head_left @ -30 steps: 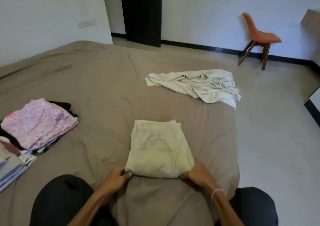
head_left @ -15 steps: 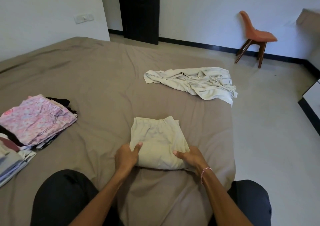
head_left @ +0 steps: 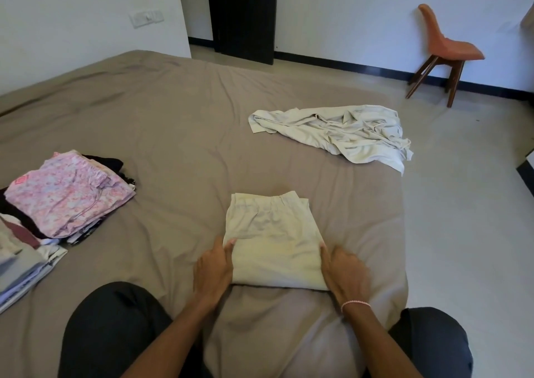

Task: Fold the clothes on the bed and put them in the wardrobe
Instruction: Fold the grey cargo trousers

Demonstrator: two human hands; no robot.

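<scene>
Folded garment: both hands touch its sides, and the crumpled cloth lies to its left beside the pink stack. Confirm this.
Wrong in one respect. In the head view the left hand and the right hand do touch the sides of the folded garment, but the crumpled cloth lies beyond it to the right, far from the pink stack.

You get one view, from the camera on your head. It faces forward and down across the bed (head_left: 173,123), from its near edge toward the far wall (head_left: 346,16). It sits close: your left hand (head_left: 213,267) and right hand (head_left: 345,276) lie low in the middle, your knees (head_left: 109,328) at the bottom. The wide lens also takes in the door (head_left: 242,16) and the chair (head_left: 445,50) at the top.
</scene>
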